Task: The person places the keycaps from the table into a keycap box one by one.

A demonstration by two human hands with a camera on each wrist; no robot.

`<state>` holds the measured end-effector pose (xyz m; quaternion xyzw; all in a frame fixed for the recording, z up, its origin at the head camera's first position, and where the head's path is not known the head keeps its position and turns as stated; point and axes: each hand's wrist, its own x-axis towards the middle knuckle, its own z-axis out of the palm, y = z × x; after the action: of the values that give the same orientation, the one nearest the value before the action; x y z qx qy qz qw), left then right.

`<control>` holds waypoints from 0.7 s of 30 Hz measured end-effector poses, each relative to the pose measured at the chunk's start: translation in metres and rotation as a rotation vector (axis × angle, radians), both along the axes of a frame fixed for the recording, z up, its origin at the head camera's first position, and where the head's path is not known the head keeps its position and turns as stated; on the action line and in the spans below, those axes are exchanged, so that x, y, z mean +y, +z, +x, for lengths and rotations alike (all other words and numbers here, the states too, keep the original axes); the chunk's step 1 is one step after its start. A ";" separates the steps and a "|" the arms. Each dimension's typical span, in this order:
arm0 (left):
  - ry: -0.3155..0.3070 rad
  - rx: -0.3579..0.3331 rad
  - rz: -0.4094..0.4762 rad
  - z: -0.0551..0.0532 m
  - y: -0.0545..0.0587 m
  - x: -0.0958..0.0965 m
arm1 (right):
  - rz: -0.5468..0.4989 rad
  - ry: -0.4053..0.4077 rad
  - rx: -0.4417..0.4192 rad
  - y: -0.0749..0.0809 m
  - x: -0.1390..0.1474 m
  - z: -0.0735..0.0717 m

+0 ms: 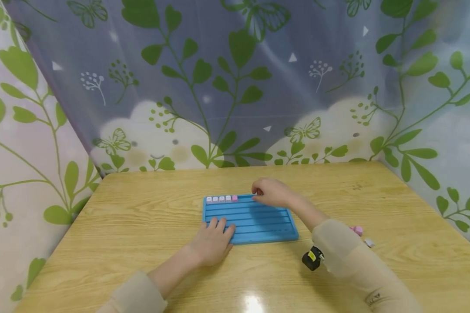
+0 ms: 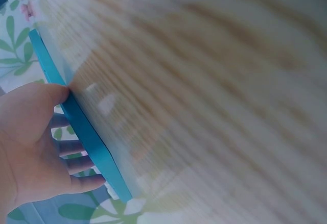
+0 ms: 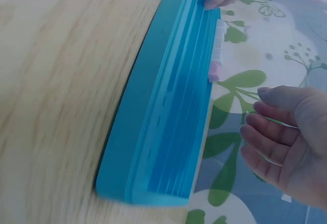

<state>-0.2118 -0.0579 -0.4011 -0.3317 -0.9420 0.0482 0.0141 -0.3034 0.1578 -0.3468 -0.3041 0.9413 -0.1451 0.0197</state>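
Observation:
A shallow blue tray [image 1: 254, 237] with raised parallel ridges lies on the table. Several small white keycap-like blocks [image 1: 218, 199] and one pink block [image 1: 234, 198] line up at the left end of its back row. My left hand [image 1: 213, 243] rests on the tray's front left part with its fingers spread over the rim; its thumb [image 2: 60, 94] touches the front wall. Above the back rim, right of the pink block, hovers my right hand [image 1: 273, 192]. Its fingers [image 3: 263, 142] are loosely bent, with nothing between them and the thumb.
On the wooden table [image 1: 141, 204], right of the tray, lie a pink block [image 1: 358, 230] and a white block [image 1: 369, 243], partly behind the right sleeve [image 1: 360, 261]. A black wrist camera [image 1: 312, 258] sits under that forearm. A patterned curtain [image 1: 203, 108] stands behind the table.

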 end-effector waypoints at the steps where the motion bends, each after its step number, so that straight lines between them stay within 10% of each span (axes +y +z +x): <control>1: 0.001 -0.001 0.000 0.000 0.000 0.000 | -0.005 0.005 0.004 0.001 0.003 0.002; 21: 0.009 -0.019 -0.011 0.000 -0.001 -0.001 | -0.050 -0.055 0.007 0.007 0.101 0.052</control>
<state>-0.2119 -0.0586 -0.4016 -0.3281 -0.9433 0.0505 0.0032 -0.2518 0.2587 -0.3400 -0.2789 0.9455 -0.1681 0.0048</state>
